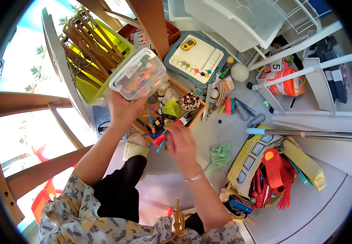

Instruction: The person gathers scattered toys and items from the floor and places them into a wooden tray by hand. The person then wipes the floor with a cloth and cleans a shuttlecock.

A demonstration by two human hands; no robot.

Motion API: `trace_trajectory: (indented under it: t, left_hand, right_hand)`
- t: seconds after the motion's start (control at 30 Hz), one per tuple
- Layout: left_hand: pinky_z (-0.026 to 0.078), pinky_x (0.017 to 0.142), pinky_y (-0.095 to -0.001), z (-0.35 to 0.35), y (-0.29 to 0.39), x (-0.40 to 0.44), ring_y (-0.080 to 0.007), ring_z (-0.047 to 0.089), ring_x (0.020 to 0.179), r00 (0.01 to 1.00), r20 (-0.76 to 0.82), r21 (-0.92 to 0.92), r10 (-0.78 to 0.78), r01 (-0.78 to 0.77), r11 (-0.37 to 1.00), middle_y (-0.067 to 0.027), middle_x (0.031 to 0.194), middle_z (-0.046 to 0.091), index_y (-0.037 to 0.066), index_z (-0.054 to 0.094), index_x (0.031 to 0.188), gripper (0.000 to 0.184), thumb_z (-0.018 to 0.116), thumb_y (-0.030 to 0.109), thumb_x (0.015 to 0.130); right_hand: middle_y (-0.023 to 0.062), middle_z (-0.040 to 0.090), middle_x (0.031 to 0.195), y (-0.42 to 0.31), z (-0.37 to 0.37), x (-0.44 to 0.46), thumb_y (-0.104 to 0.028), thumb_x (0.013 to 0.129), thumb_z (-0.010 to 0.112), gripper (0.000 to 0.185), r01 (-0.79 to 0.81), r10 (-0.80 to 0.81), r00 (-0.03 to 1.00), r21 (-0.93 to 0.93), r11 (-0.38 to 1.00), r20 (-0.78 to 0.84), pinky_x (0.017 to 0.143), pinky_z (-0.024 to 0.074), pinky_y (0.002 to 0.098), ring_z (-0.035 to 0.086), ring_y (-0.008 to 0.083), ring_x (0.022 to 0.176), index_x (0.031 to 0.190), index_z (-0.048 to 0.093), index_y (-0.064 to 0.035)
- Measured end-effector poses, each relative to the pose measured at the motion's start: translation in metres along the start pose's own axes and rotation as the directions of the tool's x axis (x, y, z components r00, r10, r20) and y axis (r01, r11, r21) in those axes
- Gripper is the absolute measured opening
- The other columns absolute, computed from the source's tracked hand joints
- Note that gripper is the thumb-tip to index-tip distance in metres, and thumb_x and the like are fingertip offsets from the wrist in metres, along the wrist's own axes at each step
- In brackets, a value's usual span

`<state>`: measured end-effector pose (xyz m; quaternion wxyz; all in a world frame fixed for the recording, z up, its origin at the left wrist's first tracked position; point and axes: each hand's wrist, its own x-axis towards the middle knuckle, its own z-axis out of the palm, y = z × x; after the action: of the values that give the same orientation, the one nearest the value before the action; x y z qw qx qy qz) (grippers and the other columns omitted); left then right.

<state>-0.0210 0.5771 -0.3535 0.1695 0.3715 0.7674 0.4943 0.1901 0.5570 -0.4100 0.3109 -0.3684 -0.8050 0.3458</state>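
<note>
A clear plastic box with a white lid (137, 73), filled with small colourful items, is held up in my left hand (125, 110), whose fingers are wrapped round its lower side. Beneath it sits a wooden tray (200, 110) with shuttlecocks, a yellow-green shuttlecock (170, 108), a round holder of pencils (190, 101) and a jumble of small toys. My right hand (180, 142) is over the tray's near edge, beside a red object (159, 139). Its fingers are bent and blurred, and anything between them cannot be made out.
A green bin of wooden hangers (92, 44) stands at the upper left. Behind the tray lies a grey-rimmed board (196, 57). A green cloth (220, 155) and a yellow bus-shaped bin (241, 171) of toys are at the right, near a metal pole (314, 135) and white racks.
</note>
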Motion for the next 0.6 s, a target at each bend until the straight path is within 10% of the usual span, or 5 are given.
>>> trace_trajectory:
  t: [0.27, 0.33, 0.6]
  left_hand:
    - [0.050, 0.083, -0.0334, -0.002, -0.004, 0.015, -0.0200, 0.064, 0.092, 0.998, -0.024, -0.119, 0.055, -0.058, 0.991, -0.0099, 0.102, 0.068, 0.000, 0.060, 0.110, 0.051, 0.082, 0.017, 0.068]
    - [0.050, 0.083, -0.0331, -0.003, -0.010, 0.017, -0.0190, 0.063, 0.094, 0.998, 0.046, -0.088, 0.050, -0.045, 0.995, -0.0097, 0.106, 0.066, 0.000, 0.058, 0.111, 0.053, 0.082, 0.014, 0.067]
    - [0.048, 0.091, -0.0332, -0.001, -0.020, 0.014, -0.0190, 0.060, 0.107, 0.995, 0.103, -0.096, 0.015, -0.005, 0.995, -0.0116, 0.114, 0.062, 0.001, 0.044, 0.123, 0.068, 0.082, 0.011, 0.067]
  right_hand:
    - [0.0244, 0.035, 0.138, 0.015, 0.087, 0.128, -0.001, 0.082, 0.058, 0.049, -0.311, 0.327, 0.945, -0.373, 0.874, -0.020, 0.098, 0.0430, 0.0461, 0.051, 0.0430, 0.111, 0.129, 0.045, 0.0024]
    - [0.0213, 0.031, 0.141, 0.012, 0.085, 0.140, -0.007, 0.086, 0.054, 0.048, -0.384, 0.527, 0.826, -0.485, 0.786, 0.201, 0.098, 0.0425, 0.0451, 0.050, 0.0394, 0.109, 0.133, 0.044, 0.0019]
    - [0.0146, 0.036, 0.142, 0.028, 0.096, 0.121, -0.012, 0.089, 0.053, 0.042, -0.222, 0.339, 0.930, -0.521, 0.824, 0.140, 0.097, 0.0448, 0.0432, 0.051, 0.0335, 0.112, 0.129, 0.049, -0.0039]
